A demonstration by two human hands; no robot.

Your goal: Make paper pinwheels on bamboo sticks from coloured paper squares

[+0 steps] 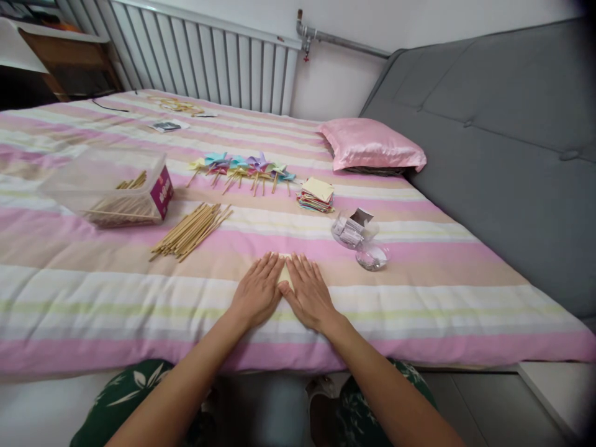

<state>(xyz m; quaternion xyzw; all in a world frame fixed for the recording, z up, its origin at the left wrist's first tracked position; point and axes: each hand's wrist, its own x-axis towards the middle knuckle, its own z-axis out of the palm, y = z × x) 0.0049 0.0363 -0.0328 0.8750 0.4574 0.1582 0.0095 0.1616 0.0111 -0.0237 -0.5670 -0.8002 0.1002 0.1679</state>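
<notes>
My left hand [261, 288] and my right hand [305, 290] lie flat, side by side, on a pale yellow sheet of paper [285, 276] near the front of the bed. Most of the sheet is hidden under them; a strip shows between the thumbs and fingers. Left of my hands is a loose bundle of thin wooden sticks [190, 231]. Beyond lie several paper pinwheels [246, 166] on sticks and a stack of coloured paper squares [315, 194]. To the right are a clear dish holding small packets [349, 230] and a small round clear dish [372, 255].
A clear plastic box [107, 186] with more sticks stands at the left. A pink pillow [372, 146] lies by the grey headboard [488, 118]. Farther back are a yellow coil [177, 105] and a small dark-and-white packet [166, 126], before a white radiator [209, 56].
</notes>
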